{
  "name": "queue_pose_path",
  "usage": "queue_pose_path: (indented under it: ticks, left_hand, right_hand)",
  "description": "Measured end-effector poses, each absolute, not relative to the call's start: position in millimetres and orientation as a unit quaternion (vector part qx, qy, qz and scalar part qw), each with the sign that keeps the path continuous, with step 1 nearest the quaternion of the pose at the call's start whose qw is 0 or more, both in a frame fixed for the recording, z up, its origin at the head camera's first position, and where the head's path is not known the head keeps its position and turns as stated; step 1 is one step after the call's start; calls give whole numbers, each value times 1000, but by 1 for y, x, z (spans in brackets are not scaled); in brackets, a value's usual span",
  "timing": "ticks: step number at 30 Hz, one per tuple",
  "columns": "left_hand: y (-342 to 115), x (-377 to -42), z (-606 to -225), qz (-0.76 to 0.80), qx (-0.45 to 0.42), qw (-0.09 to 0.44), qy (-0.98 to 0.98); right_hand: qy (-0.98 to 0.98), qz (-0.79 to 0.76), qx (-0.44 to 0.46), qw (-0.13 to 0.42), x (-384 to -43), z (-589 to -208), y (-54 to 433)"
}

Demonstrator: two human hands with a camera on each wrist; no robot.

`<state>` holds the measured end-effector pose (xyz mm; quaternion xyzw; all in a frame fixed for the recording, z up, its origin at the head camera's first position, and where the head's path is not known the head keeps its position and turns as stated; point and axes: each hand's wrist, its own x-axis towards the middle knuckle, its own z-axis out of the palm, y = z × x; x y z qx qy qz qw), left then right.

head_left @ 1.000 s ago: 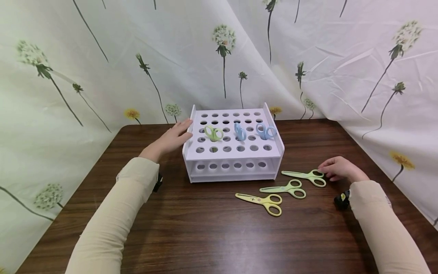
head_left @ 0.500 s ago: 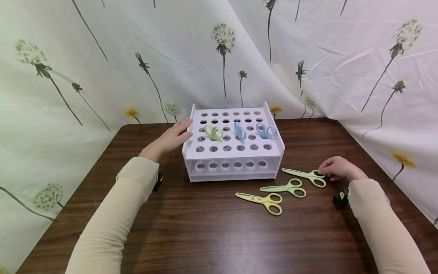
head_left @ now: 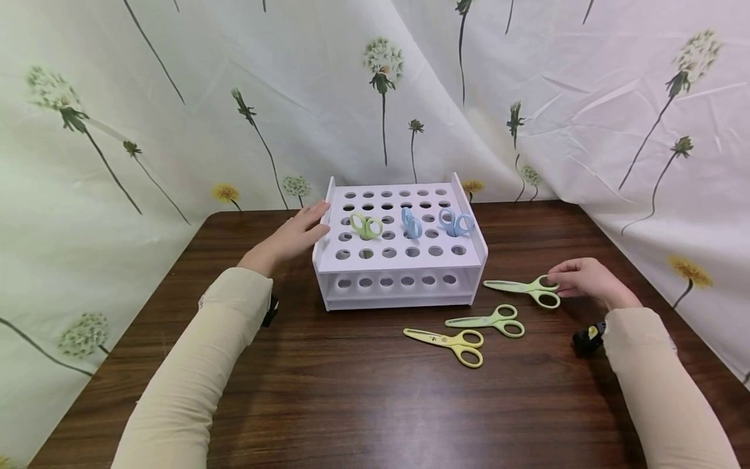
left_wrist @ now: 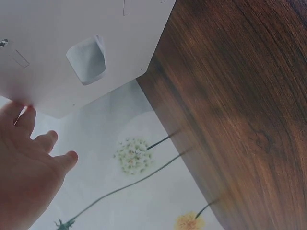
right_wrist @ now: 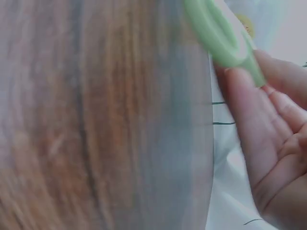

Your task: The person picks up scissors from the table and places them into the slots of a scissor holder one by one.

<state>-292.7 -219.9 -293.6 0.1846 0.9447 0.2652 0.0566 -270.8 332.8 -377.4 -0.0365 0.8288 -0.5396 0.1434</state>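
Note:
My right hand point(head_left: 588, 281) pinches a handle loop of the green scissors point(head_left: 530, 288) between thumb and fingers, to the right of the white rack. In the right wrist view the green handle point(right_wrist: 230, 43) shows between the thumb and fingers. With straight fingers, my left hand point(head_left: 291, 236) rests against the left side panel of the rack point(head_left: 400, 263). The left wrist view shows those fingertips at the panel's edge, near a cut-out. Standing handles-up in the rack's holes are green scissors point(head_left: 366, 228) and two blue scissors point(head_left: 411, 225).
On the dark wooden table point(head_left: 351, 410), another pair of green scissors point(head_left: 489, 321) and yellow scissors point(head_left: 451, 343) lie in front of the rack, blades pointing left. A white cloth with dandelion prints point(head_left: 328, 98) hangs behind the table.
My right hand has risen slightly with the green scissors, which have shifted a little up and to the right in the head view. The left hand stays against the rack.

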Motion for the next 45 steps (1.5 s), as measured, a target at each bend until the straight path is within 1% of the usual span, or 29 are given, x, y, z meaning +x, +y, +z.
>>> queue_pose_path:
  ticks: [7,13,21,25,28,40,45]
  left_hand:
    - [-220,-293,-293,264,185,57,945]
    - [-219,-293,-294,265,185,57,945]
    - [-218,-293,-295,263,185,56,945]
    - [-219,-294,-295,264,182,56,945]
    - [-219,-294,-295,265,179,56,946]
    - [-220,-295,-297,265,182,53,945]
    - [-221,-295,-297,269,179,51,945]
  right_hand:
    - [829,-553,-49,72,-269,-362,332]
    - [815,-576,-60,21,-269,-343,327]
    - [729,-679,-81,-11,-267,-314,315]
    - [719,-686,-92,-56,-265,-297,306]
    - [711,-693,-95,-80,-264,-285,301]
    - [693,-700,-104,-135,-261,-249,282]
    - [714,-675,-111,-148,-258,-238,274]
